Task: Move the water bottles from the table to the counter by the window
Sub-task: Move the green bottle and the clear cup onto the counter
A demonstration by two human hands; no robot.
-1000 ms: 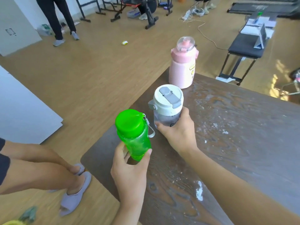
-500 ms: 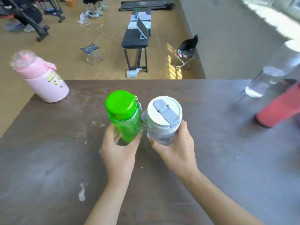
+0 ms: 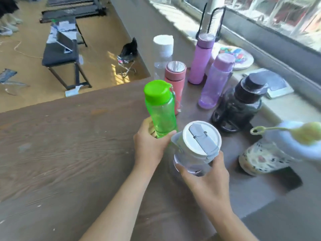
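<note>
Two bottles are mid-carry: left hand (image 3: 149, 146) wrapped around the green bottle (image 3: 160, 110), right hand (image 3: 208, 178) around the white-lidded bottle (image 3: 198, 146). Several bottles at one o'clock already stand by the window; these two are not yet set down.

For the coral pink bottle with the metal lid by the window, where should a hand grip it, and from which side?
Grip the coral pink bottle around its straight upper body, just under the lid, coming from above. It stands upright, and its sides are crowded: the green bottle in the left hand overlaps its left, and a clear bottle stands close behind. The top is probably the freest approach.
</note>
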